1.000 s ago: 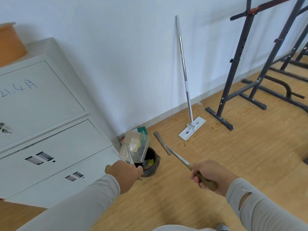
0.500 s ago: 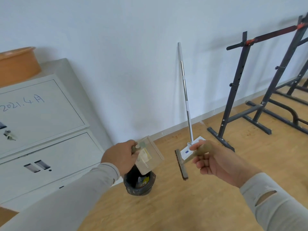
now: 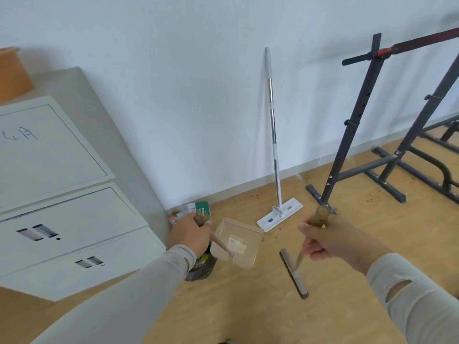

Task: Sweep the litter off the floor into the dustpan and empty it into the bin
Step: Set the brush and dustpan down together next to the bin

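Left hand (image 3: 191,233) grips the wooden handle of the clear plastic dustpan (image 3: 237,243), held off the floor just right of the black-bagged bin (image 3: 201,268). Right hand (image 3: 327,240) is closed on the wooden-handled brush (image 3: 294,273). Pan appears empty; advisable to confirm before lowering. Versus 0.5 s ago: pan tilted flatter and moved off the bin, brush head dropped lower

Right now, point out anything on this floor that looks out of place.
Litter sits wedged in the corner between the cabinet and the wall, behind the left hand. Brown specks also dot the floor around the mop head.
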A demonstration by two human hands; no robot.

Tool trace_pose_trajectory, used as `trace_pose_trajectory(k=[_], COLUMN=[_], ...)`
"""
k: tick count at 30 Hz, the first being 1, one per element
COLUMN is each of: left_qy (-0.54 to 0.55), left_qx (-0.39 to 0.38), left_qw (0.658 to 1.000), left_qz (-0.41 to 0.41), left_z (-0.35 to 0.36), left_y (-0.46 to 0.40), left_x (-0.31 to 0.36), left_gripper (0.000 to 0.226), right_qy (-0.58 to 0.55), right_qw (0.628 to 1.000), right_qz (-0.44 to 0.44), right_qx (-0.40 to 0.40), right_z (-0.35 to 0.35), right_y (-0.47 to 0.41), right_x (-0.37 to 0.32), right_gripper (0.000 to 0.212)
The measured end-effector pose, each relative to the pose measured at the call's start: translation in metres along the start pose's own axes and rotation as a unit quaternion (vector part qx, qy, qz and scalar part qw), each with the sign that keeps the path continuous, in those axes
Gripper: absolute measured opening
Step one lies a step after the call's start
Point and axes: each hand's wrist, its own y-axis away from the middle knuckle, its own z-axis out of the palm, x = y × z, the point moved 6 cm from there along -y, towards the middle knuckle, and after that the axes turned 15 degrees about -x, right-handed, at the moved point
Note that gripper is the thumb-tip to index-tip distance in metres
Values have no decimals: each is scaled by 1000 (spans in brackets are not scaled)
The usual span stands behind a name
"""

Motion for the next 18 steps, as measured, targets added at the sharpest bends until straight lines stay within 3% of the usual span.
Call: trace_pose_trajectory(k=[4,8,18], left_qy=[51,104,229], left_qx=[-14,-24,-63], left_qw=[997,989,951], left_qz=[-48,-103,-199], left_z=[36,65,123], left_y=[-29,-71,-184], left_x=[-5,-18,-44], left_gripper=[18,18,17], right_qy=[9,23,195], right_qw=[999,996,963], right_qz=[31,88,186], right_qx=[34,19,10], right_z=[-20,-26,-19], right_y=[-34,-85,-206], right_x=[0,-7,-68], right_gripper=[19,15,21])
